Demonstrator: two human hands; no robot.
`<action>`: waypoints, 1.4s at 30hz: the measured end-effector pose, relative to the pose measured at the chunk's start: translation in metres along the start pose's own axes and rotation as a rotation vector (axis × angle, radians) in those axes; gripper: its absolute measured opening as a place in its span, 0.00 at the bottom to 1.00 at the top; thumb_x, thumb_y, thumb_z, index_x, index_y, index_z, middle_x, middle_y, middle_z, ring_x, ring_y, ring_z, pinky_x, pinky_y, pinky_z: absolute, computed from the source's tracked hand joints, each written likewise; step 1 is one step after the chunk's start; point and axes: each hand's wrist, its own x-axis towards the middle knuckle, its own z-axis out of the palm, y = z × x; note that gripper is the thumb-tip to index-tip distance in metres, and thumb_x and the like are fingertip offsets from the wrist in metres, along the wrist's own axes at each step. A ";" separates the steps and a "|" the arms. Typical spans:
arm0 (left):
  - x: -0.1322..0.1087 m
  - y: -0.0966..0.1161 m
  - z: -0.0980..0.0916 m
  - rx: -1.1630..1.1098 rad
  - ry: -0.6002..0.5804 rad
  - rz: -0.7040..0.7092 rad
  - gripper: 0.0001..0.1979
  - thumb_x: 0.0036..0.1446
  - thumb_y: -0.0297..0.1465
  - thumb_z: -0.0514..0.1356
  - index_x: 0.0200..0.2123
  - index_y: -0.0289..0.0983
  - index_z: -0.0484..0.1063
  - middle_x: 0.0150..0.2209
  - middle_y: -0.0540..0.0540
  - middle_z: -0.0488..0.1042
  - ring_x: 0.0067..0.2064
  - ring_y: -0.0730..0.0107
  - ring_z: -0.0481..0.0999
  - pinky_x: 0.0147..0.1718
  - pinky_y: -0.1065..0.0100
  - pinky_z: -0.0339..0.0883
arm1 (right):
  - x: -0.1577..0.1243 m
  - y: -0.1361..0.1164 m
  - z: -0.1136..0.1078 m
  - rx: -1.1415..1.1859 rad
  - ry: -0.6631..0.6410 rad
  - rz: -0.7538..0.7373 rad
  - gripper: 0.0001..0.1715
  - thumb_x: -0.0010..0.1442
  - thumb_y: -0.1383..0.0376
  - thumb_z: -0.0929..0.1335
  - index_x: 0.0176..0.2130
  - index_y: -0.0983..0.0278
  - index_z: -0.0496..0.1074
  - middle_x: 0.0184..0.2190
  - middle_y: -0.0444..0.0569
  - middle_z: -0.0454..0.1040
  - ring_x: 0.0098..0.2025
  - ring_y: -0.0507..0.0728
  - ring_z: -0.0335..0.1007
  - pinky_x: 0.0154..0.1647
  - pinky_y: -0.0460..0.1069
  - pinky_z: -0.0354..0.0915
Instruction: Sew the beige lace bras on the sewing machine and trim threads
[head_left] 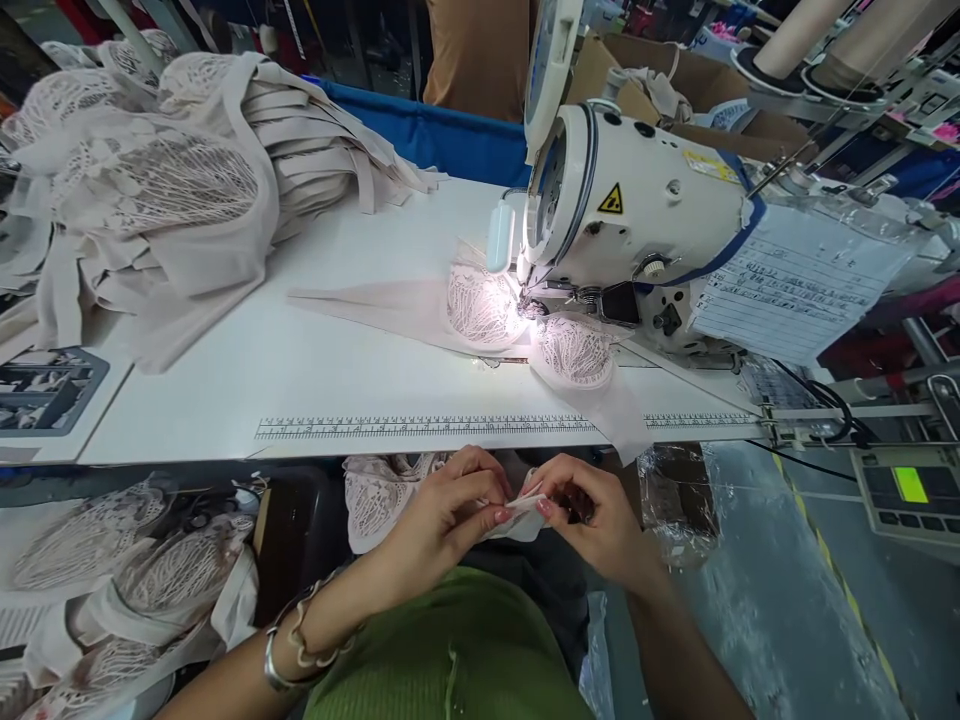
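Note:
Below the table's front edge, my left hand and my right hand pinch the edge of a pale lace bra piece between thumbs and fingers. Part of that piece hangs left of my left hand, and the rest is hidden behind my hands. On the table beyond, another lace bra lies flat with one cup beneath the lit needle area of a white sewing machine. Its long side band stretches to the left and its other cup lies to the right, one end hanging over the table edge.
A large heap of lace bra pieces covers the table's left side. More pieces fill a container at lower left. A printed ruler runs along the front edge. Thread cones and a handwritten sheet are at right, above a control panel.

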 end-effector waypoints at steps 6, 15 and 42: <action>0.001 -0.002 0.005 -0.234 -0.038 -0.155 0.14 0.66 0.31 0.58 0.27 0.35 0.65 0.37 0.44 0.76 0.36 0.72 0.72 0.32 0.74 0.63 | 0.002 0.003 0.004 0.073 0.101 -0.014 0.09 0.65 0.65 0.69 0.32 0.60 0.68 0.33 0.46 0.75 0.28 0.51 0.66 0.26 0.45 0.59; 0.008 0.004 0.010 -0.332 0.002 -0.329 0.10 0.56 0.34 0.66 0.34 0.37 0.69 0.36 0.46 0.77 0.33 0.72 0.73 0.31 0.74 0.66 | -0.002 -0.003 0.014 0.140 0.112 0.052 0.09 0.64 0.67 0.70 0.37 0.58 0.64 0.31 0.41 0.72 0.27 0.49 0.63 0.26 0.44 0.59; 0.014 -0.002 0.008 -0.258 0.056 -0.427 0.11 0.52 0.37 0.67 0.27 0.34 0.83 0.26 0.45 0.79 0.26 0.72 0.71 0.25 0.74 0.63 | 0.009 0.003 0.016 0.202 -0.051 0.237 0.18 0.66 0.49 0.69 0.40 0.60 0.68 0.28 0.43 0.72 0.29 0.52 0.68 0.28 0.46 0.63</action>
